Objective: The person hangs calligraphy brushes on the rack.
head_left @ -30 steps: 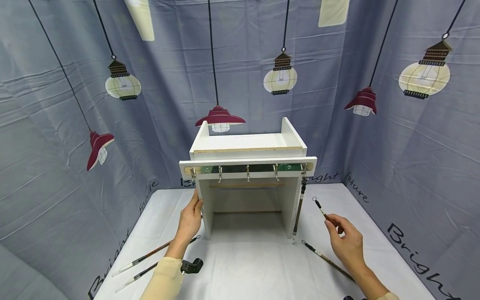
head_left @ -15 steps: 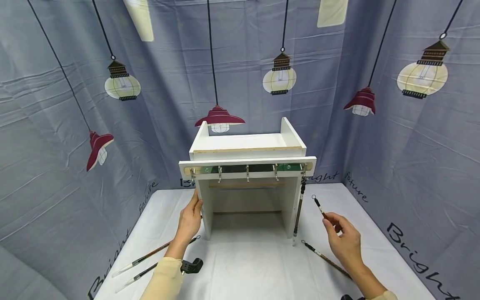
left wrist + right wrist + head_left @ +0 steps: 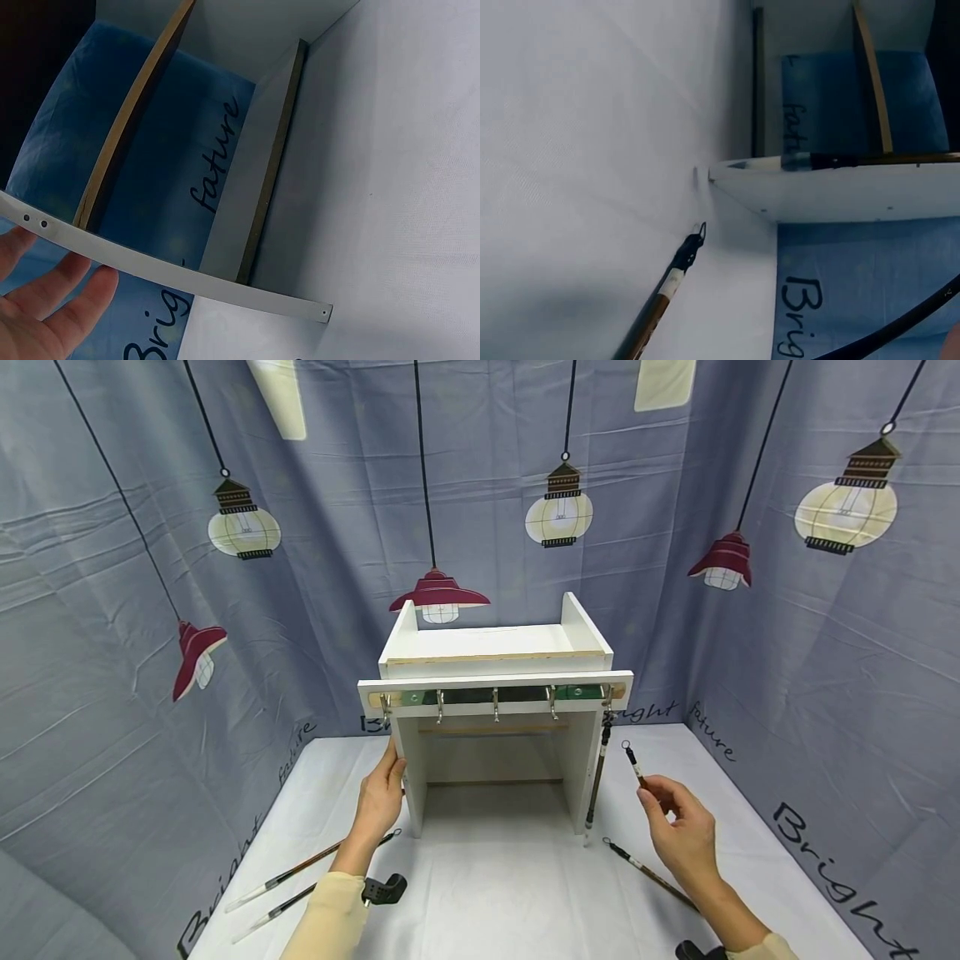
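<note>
In the head view my left hand [image 3: 381,793] rests on the left side panel of a white wooden rack [image 3: 495,653]. Its fingers lie fairly straight against the panel's outer face, as the left wrist view also shows. My right hand [image 3: 684,831] pinches a calligraphy brush [image 3: 634,763] between thumb and fingers, its hanging loop pointing up toward the rack. The hand hides the brush's lower part. Another calligraphy brush [image 3: 598,772] hangs from the rightmost hook [image 3: 607,695] on the rack's front rail, apart from the held one.
A brush [image 3: 651,874] lies on the white table near my right forearm. To the left lie a brown brush [image 3: 303,865] and a dark brush [image 3: 288,903], partly behind my left arm. Several metal hooks [image 3: 496,704] line the rail. A patterned blue-grey curtain [image 3: 337,527] surrounds the table.
My right hand has moved slightly left and away from me, bringing the brush nearer the rack. My left hand stays on the side panel.
</note>
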Action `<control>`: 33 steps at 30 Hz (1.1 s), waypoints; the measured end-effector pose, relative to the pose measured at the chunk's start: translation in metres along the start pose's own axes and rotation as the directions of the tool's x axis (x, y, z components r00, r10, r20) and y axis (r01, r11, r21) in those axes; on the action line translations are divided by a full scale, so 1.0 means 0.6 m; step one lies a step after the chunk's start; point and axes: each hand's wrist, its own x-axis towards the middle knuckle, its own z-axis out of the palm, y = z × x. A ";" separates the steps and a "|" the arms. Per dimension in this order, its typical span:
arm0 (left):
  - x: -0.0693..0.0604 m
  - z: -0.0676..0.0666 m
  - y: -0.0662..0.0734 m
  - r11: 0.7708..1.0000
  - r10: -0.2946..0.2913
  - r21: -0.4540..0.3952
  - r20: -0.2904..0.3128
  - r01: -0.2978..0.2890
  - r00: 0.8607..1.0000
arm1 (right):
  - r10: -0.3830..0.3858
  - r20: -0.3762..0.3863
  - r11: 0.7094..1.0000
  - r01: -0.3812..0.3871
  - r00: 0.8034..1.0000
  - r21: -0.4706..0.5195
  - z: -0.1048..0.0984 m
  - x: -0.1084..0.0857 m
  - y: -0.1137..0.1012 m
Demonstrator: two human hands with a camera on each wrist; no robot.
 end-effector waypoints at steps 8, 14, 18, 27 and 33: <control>0.000 -0.002 0.002 1.000 -0.019 -0.003 0.008 0.019 1.000 | -0.003 0.000 0.999 0.003 1.000 0.044 0.008 0.003 -0.017; 0.001 -0.002 0.002 1.000 -0.019 -0.015 0.010 0.019 1.000 | -0.026 -0.009 0.998 0.026 1.000 0.064 0.013 0.008 -0.028; 0.002 -0.002 0.000 1.000 -0.015 -0.013 0.004 0.015 1.000 | -0.047 -0.025 0.996 0.048 0.999 0.074 0.020 0.014 -0.044; 0.003 -0.001 0.000 1.000 -0.015 -0.007 0.001 0.015 1.000 | -0.068 -0.019 0.991 0.070 0.998 0.116 0.027 0.032 -0.112; 0.003 0.000 0.001 1.000 -0.026 -0.016 0.001 0.026 1.000 | -0.078 -0.014 0.988 0.079 0.997 0.131 0.035 0.037 -0.123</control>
